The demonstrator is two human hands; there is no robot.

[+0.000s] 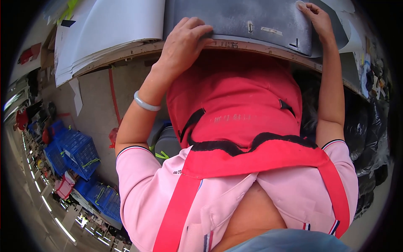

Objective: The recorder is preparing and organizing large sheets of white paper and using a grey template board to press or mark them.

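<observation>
At the far right, my right hand (321,21) pinches a small white round disc (300,5) over the dark grey board (235,19). The disc's kind cannot be made out. My left hand (184,44) is at the board's near left edge, fingers curled and closed. A small dark thing shows at its fingertips, too hidden to name. Pale strips of tape (271,31) and a small black angle mark (294,44) are on the board.
A stack of large white sheets (113,29) lies left of the board on the wooden table edge (268,49). Blue plastic crates (79,151) stand on the floor at left. Dark plastic-wrapped bundles (357,126) are at right.
</observation>
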